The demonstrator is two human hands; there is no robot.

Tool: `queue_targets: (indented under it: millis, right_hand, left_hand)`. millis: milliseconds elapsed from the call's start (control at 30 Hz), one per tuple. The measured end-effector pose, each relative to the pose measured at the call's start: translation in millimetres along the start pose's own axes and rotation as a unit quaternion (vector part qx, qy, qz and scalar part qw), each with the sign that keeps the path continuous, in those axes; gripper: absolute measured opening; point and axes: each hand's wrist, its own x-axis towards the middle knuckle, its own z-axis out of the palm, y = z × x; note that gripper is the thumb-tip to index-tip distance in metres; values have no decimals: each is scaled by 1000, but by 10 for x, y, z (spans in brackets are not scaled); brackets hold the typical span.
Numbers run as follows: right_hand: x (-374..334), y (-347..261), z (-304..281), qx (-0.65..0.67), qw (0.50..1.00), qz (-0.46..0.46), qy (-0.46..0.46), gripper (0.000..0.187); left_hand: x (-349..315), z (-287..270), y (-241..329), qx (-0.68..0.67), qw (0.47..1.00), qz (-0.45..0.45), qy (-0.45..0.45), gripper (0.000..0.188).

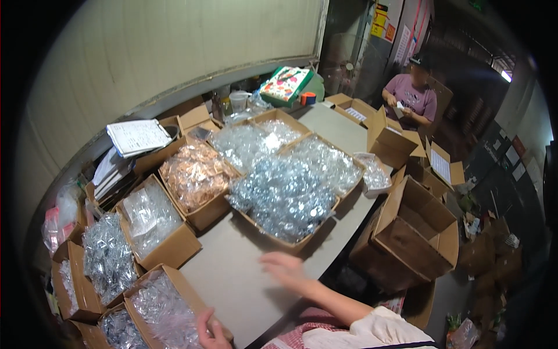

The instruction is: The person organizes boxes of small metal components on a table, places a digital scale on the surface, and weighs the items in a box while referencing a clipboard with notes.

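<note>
Right hand [285, 272] open, empty over surface [226, 270]; left hand [213, 333] at box [188, 292] edge, grip unclear. Bags [160, 305] likely light, slippery; pinch corners.

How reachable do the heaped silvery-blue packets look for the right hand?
Probably yes: the right hand is near the silvery-blue packets, with only tabletop and the box rim between.

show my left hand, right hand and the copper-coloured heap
left hand [211, 334], head view: middle of its visible part
right hand [287, 272], head view: its middle
copper-coloured heap [196, 175], head view: middle of its top
</note>
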Motion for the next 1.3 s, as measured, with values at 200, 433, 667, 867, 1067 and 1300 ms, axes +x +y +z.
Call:
queue_targets:
  millis: [200,433,667,867,1067,1300]
  right_hand:
    - [329,625,-1445,-7,959,65,276,21]
    - [956,1835,-2317,-314,881,102,339,55]
    - [1350,2310,-2591,-170,878,109,435,39]
    - [1596,2313,-2906,-157,892,118,406,34]
    - [1602,2326,-2755,-170,891,119,404,36]
    - [1557,2446,-2831,-177,885,126,411,41]
  left_hand:
    - [429,1163,-193,-52,997,17,-53,42]
    - [1603,2500,-801,-177,982,-56,-45,65]
    - [1873,3068,-689,-258,963,-80,-6,60]
    - [1809,3129,-693,-267,956,-125,-6,62]
    - [1796,3106,-647,-257,960,-109,24,62]
    - [1850,3115,-473,-302,946,-121,6,63]
